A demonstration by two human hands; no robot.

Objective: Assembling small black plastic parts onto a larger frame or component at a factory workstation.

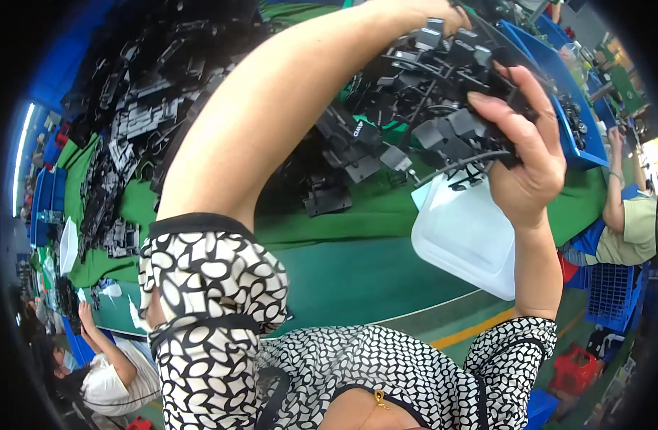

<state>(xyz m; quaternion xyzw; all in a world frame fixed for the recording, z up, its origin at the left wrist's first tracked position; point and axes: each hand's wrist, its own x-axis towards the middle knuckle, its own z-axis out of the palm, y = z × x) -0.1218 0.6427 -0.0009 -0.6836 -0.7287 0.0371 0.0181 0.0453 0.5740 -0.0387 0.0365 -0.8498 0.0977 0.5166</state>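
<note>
A bunch of black moulded plastic parts, with square tabs and thin curved rods, is held up above the bench. My right hand is closed round the bunch's right side, its thumb underneath and its fingers bent over the parts. Stretching across to the top edge, my left arm ends in my left hand, closed at the bunch's far end; some of its fingers are hidden. Below the bunch stands a translucent white plastic tub, with small black pieces at its far side.
Black plastic parts lie heaped on the green cloth to the left. A blue bin stands at the far right. One person works at the lower left, another at the right. A red stool is on the floor.
</note>
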